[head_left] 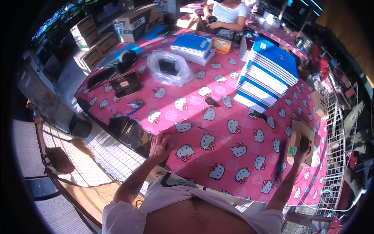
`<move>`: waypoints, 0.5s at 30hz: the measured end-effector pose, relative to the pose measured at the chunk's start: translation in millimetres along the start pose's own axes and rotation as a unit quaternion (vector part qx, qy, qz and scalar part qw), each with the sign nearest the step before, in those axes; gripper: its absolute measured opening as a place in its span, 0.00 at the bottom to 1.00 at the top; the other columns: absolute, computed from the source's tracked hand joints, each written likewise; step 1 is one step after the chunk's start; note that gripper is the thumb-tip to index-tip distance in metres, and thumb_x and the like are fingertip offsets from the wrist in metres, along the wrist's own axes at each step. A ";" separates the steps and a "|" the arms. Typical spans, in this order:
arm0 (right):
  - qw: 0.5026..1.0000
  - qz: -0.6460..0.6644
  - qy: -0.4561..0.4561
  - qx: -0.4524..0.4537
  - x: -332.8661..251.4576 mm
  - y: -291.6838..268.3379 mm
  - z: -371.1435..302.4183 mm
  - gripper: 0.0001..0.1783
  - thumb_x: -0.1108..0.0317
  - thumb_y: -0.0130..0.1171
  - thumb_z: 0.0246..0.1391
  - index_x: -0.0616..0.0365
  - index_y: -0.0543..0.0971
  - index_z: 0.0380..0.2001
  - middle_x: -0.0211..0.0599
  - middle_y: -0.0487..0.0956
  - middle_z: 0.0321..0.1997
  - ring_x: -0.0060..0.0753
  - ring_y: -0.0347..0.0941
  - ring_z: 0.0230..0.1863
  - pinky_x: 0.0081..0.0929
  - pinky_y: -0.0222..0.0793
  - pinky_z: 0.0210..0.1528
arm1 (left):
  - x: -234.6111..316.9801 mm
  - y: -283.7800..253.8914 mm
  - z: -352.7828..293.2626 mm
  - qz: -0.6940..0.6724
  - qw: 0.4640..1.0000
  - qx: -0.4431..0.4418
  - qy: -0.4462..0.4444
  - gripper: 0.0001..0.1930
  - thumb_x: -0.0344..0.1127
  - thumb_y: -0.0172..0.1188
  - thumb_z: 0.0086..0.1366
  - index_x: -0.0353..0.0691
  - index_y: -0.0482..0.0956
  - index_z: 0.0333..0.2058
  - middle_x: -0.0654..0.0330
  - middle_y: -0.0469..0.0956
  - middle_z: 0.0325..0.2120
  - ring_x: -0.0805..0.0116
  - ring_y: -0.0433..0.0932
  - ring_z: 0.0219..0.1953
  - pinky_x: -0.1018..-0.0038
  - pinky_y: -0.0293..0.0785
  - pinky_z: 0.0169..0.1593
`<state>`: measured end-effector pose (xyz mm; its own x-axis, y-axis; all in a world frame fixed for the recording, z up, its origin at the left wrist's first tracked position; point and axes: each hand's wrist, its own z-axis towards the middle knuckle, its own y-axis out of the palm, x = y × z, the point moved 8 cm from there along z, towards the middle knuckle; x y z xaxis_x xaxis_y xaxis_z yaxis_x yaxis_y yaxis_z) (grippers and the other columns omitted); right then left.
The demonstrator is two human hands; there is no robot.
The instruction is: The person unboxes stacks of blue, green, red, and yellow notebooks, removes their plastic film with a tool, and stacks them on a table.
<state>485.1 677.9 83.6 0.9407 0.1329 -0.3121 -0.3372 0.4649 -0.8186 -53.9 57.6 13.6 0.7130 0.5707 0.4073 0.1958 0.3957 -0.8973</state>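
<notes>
Here, right hand (pixel 304 151) at cardboard box (pixel 297 132); contents unclear.

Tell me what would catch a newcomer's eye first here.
A pink tablecloth with cat faces fills the middle. On its far right stands a big stack of blue notebooks, with crumpled clear plastic to the left. The right hand is at a cardboard box by the right edge.

The left hand (pixel 161 147) rests on a pink tablecloth (pixel 226 165), the right (pixel 304 149) at a cardboard box (pixel 295 137).
</notes>
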 end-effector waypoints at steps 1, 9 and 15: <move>0.997 -0.018 -0.046 0.053 10.7 -28.4 8.8 0.45 0.48 0.66 0.53 0.53 0.61 0.69 0.60 0.64 0.65 0.63 0.62 0.65 0.55 0.64 0.62 | 23.3 7.6 -11.3 -0.039 0.999 0.001 -0.018 0.29 0.45 0.64 0.60 0.45 0.70 0.59 0.45 0.64 0.59 0.41 0.65 0.59 0.49 0.61 0.63; 0.924 0.256 -0.223 -0.177 -398.8 7.8 -295.1 0.33 0.55 0.62 0.59 0.58 0.68 0.63 0.55 0.65 0.66 0.57 0.60 0.68 0.51 0.61 0.65 | -142.1 -112.2 -44.9 -0.043 0.991 0.104 -0.071 0.26 0.43 0.63 0.64 0.43 0.71 0.59 0.43 0.63 0.61 0.40 0.63 0.62 0.49 0.63 0.62; 0.778 0.423 -0.412 -0.215 -637.2 -20.4 -514.3 0.33 0.65 0.66 0.54 0.57 0.68 0.61 0.55 0.67 0.63 0.58 0.65 0.63 0.47 0.64 0.63 | -268.7 -186.0 -94.4 -0.040 0.977 0.179 -0.106 0.24 0.36 0.65 0.61 0.42 0.73 0.56 0.40 0.65 0.58 0.39 0.68 0.57 0.51 0.68 0.59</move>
<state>-126.1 133.6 51.2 0.0202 0.8301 -0.5572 -0.6623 -0.4064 -0.6294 -218.3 -237.3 55.0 0.5417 0.6495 0.5335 -0.0300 0.6493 -0.7600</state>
